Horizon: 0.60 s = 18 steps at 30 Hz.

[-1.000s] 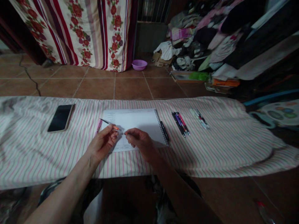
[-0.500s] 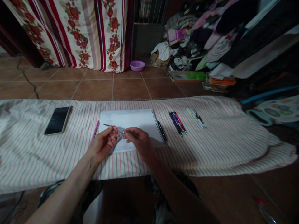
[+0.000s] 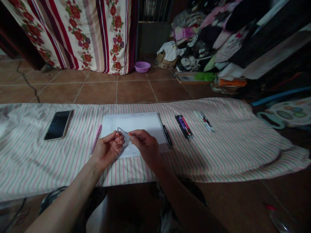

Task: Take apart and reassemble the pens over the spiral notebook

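While the handling looks partway done to us, since a thin pale piece (image 3: 118, 129) is held over the notebook (image 3: 138, 121) rather than set down, our left hand (image 3: 109, 145) pinches it and our right hand (image 3: 147, 144) has thumb and finger pressed together, on what we cannot tell. We have a pink pen (image 3: 96, 139) left of the notebook, a black pen (image 3: 167, 135) just beside its spiral edge, and a cluster of pens (image 3: 184, 127) farther right, all untouched.
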Available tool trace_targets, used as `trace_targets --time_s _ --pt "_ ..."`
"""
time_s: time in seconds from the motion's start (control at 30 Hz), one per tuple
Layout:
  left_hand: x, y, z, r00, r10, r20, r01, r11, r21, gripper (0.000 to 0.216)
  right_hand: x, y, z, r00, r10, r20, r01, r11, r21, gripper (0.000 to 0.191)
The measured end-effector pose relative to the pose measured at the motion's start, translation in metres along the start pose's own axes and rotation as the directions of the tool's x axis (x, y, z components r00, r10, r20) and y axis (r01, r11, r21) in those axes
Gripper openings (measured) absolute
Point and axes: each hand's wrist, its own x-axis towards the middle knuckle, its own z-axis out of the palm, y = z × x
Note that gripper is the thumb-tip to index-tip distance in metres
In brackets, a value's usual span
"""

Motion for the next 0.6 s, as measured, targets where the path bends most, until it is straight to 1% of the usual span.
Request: trace_targets --time_s 0.13,0.27,0.43,0.6 --pt "0.001 -0.001 0.001 1.0 -0.002 -0.002 0.002 1.0 -0.006 0.035 -0.001 -0.003 0.0 0.993 -0.116 -0.011 0.115 0.991 -0.065 0.014" --pt "0.001 -0.001 0.0 1.0 0.004 0.018 -0.004 1.0 -0.027 0.034 -0.002 -0.004 -0.001 0.985 -0.175 0.003 0.174 0.979 -0.105 0.015" --pt "0.001 -0.001 0.0 0.998 0.003 0.055 -0.001 0.999 -0.033 0.035 -0.003 -0.006 -0.001 0.982 -0.19 0.02 0.191 0.973 -0.13 0.014" --pt "0.001 -0.002 0.002 0.998 0.016 0.067 -0.015 1.0 -0.019 0.04 -0.004 -0.011 0.001 0.99 -0.141 -0.013 0.137 0.979 -0.151 0.009"
